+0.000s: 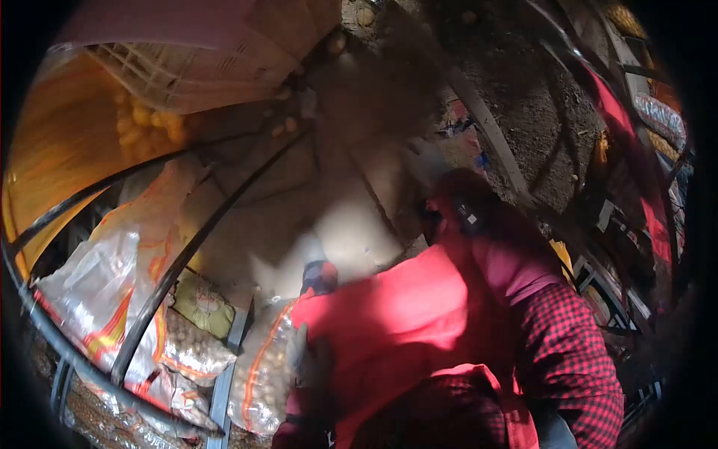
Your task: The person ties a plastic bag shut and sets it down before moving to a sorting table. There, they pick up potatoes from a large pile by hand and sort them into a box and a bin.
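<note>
In the head view, the only one, both hands are reached out ahead of the red apron (396,299), and each is badly smeared. The right hand (428,162) shows as a greyish blur beyond its dark cuff, over the floor and near some coloured scraps (467,142); whether its fingers are spread or closed on something, I cannot tell. The left hand (305,248) seems to be the pale blur above the patterned cuff (320,276), and its finger state cannot be told either. Between them lies a bright, pale shape (355,232), possibly a handled sheet or just sunlit floor covering. The nearest clear thing to the left hand is a striped clear bag (262,378), full of small round produce, beside a metal post (230,329). On the post's other side are a green bag (203,303) and a crumpled white sack (101,273). As for progress, the filling of the striped clear bag looks done, while a few loose round pieces (284,126) lie ungathered farther off, near the plastic crate (194,71). What is left at the hands cannot be judged, since no grip or contact shows.
</note>
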The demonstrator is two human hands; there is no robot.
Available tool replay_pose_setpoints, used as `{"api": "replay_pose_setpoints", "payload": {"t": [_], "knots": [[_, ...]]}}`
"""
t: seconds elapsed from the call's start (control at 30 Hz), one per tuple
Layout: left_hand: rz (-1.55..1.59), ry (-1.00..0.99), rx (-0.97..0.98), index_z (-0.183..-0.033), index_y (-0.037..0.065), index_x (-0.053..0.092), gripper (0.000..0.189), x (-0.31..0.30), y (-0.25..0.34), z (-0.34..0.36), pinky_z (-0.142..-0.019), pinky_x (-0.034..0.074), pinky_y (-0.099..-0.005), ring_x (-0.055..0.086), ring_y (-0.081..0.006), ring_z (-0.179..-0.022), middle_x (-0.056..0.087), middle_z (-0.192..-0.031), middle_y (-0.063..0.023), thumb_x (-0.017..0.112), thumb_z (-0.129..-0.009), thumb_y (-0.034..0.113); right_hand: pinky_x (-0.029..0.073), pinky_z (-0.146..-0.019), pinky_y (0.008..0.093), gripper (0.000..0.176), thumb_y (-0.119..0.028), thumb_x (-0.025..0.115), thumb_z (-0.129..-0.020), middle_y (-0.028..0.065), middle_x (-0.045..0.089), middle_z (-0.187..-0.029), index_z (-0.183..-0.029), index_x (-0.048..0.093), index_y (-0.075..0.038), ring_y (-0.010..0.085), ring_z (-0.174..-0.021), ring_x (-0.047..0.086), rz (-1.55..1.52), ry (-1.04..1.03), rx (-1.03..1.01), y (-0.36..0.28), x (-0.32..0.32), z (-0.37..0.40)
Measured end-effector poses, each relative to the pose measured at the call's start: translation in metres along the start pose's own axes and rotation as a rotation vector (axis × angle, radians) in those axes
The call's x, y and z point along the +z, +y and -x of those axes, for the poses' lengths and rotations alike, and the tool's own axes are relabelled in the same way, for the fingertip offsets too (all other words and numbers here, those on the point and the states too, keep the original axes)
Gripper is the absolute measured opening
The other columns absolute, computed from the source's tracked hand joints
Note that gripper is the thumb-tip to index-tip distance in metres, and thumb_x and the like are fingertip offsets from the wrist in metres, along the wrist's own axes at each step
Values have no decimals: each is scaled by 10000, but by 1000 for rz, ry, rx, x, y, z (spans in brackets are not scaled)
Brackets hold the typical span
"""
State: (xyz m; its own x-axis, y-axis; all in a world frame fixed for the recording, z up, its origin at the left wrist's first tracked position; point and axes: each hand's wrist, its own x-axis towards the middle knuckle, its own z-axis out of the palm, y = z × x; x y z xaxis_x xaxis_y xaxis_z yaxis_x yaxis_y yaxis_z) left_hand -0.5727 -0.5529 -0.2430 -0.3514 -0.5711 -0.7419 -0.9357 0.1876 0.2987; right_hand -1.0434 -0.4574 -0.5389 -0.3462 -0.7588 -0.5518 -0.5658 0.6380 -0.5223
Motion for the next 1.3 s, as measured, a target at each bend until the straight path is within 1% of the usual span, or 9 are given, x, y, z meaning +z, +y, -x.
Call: {"api": "replay_pose_setpoints", "payload": {"t": [0.1, 0.27, 0.4, 0.47, 0.57, 0.6, 0.7, 1.07, 1.3], "knots": [[-90, 99, 105, -1378, -24, 519, 595, -9, 0, -22, -1071, 404, -511, 506, -465, -1251, 537, -1353, -299, 683, -877, 252, 495, -976, 401, 398, -360, 582, -982, 188, 665, -1224, -1233, 669, -63, 322, -1142, 642, 459, -40, -143, 39, 56, -34], [-56, 284, 130, -1399, -75, 476, 646, -10, 7, -116, -1109, 388, -463, 505, -418, -1292, 523, -1389, -279, 697, -870, 222, 499, -969, 400, 402, -361, 585, -981, 188, 665, -1220, -1240, 661, -64, 321, -1136, 645, -89, 3, 66, -12, 27, -88], [76, 166, 144, -1418, -15, 491, 657, -13, 33, -213, -1130, 363, -479, 461, -417, -1350, 503, -1438, -257, 689, -866, 280, 502, -963, 399, 405, -361, 588, -979, 188, 666, -1217, -1246, 656, -65, 320, -1131, 646, -239, 1, 47, -35, -4, -123], [135, 107, 90, -1442, 13, 478, 664, -9, 46, -245, -1137, 361, -462, 449, -402, -1369, 494, -1461, -242, 678, -885, 315, 503, -959, 399, 406, -362, 589, -978, 188, 666, -1216, -1249, 653, -65, 319, -1128, 647, -236, 6, 29, -34, -11, -132], [215, 96, 214, -1504, 68, 417, 662, 19, 28, -289, -1132, 377, -428, 488, -352, -1351, 509, -1462, -198, 638, -909, 257, 505, -955, 398, 409, -362, 591, -977, 188, 667, -1213, -1254, 649, -66, 319, -1125, 649, -194, 33, -6, -24, -24, -147], [106, 1, 76, -1506, 75, 417, 653, 0, 67, -282, -1123, 390, -419, 480, -340, -1372, 493, -1488, -187, 638, -919, 256, 506, -953, 398, 410, -362, 592, -977, 188, 667, -1213, -1255, 647, -66, 318, -1124, 649, -185, 43, -19, -22, -30, -153], [137, 12, 179, -1503, 79, 420, 649, 32, 37, -307, -1114, 401, -421, 478, -336, -1379, 491, -1487, -192, 648, -922, 257, 508, -949, 398, 413, -363, 593, -976, 188, 667, -1210, -1259, 643, -66, 318, -1120, 650, -124, 69, -62, -21, -43, -181], [-46, 463, 448, -1476, 117, 454, 663, 55, 23, -405, -1085, 418, -500, 466, -419, -1348, 516, -1444, -203, 666, -904, 377, 516, -932, 396, 425, -364, 600, -972, 188, 669, -1202, -1275, 628, -68, 315, -1106, 655, 134, 152, -275, -84, -71, -315], [-56, 506, 202, -1423, 164, 510, 595, 53, 65, -466, -1064, 434, -508, 477, -427, -1325, 542, -1406, -195, 628, -910, 441, 521, -921, 395, 433, -365, 605, -970, 188, 670, -1197, -1285, 618, -69, 314, -1098, 659, 184, 84, -332, -84, -74, -306]]}}
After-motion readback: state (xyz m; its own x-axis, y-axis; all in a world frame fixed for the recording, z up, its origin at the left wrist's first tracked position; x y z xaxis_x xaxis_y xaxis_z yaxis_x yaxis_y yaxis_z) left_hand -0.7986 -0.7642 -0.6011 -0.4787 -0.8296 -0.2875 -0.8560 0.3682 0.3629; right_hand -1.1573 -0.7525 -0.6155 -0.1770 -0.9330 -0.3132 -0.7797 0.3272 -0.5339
